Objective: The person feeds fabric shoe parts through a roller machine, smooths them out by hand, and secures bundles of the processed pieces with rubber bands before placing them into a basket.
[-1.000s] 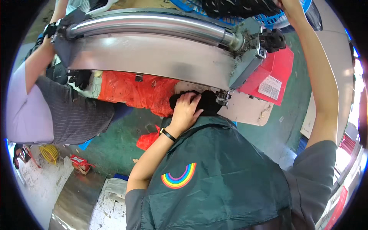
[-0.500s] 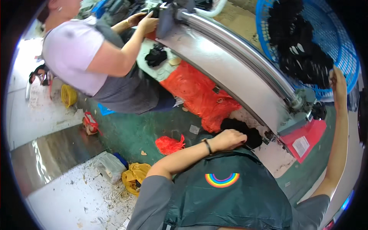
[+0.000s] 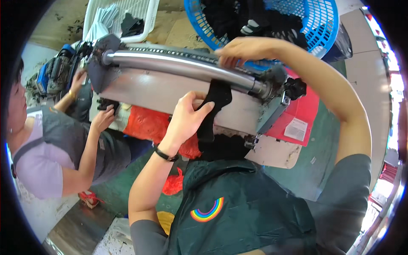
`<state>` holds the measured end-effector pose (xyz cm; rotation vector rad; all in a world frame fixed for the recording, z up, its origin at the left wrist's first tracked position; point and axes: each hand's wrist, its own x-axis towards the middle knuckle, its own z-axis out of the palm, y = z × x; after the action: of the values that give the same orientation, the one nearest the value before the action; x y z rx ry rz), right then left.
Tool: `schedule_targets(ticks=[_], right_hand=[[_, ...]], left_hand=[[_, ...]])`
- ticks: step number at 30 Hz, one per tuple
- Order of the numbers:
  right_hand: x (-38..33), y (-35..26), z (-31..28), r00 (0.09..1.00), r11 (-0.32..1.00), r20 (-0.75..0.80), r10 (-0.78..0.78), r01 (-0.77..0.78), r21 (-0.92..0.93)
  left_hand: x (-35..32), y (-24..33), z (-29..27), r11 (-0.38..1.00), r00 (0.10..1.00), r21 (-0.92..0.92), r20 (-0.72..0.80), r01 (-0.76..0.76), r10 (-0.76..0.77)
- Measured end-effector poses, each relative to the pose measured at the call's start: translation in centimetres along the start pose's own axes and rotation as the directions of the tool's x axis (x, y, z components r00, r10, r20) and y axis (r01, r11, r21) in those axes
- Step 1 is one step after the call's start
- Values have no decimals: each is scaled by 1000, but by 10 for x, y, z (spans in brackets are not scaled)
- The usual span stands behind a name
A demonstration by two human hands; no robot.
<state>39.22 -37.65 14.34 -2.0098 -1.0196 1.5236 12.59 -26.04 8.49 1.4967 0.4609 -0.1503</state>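
My left hand (image 3: 190, 114) pinches the edge of a flat black cut fabric piece (image 3: 217, 100) between thumb and fingers. The piece lies on the machine's pale sloped plate (image 3: 165, 90), its upper end touching the shiny metal roller (image 3: 174, 64). Over the far side of the roller reaches my right hand (image 3: 246, 50), its fingers bent downward near the roller's right half. Its fingertips are partly hidden, so what they touch cannot be made out. A heap of black pieces (image 3: 225, 148) sits below the plate, against my dark green apron (image 3: 250, 204).
Behind the roller stand a blue mesh basket (image 3: 325, 25) of black pieces and a white basket (image 3: 151, 19). At left, a co-worker (image 3: 46, 148) handles something black at the machine. A black knob (image 3: 295, 88) juts from the right end, near a red sheet (image 3: 306, 110).
My view has swung right. My left hand has risen from the black heap to the plate with a black piece. My right hand has moved from the blue basket to the roller.
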Motion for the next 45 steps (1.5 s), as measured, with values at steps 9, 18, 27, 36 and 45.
schedule_targets(ticks=[9,18,27,36,45], right_hand=[[-4,16,-35,850,954,-445,-283,203,-221],[-47,15,-119,6,502,-513,-858,-200,-842],[6,129,-110,447,676,-653,-612,-134,-725],[-20,125,-81,429,948,-848,-312,195,-250],[-71,115,-68,500,999,-866,-7,34,11]], left_hand=[[-52,-27,12,936,883,202,-323,-288,341],[-86,-103,40,936,991,341,-64,-88,116],[-65,-117,45,887,985,429,91,-171,146],[-64,-140,73,673,971,701,144,-234,188],[-53,-135,76,754,969,608,133,-247,210]])
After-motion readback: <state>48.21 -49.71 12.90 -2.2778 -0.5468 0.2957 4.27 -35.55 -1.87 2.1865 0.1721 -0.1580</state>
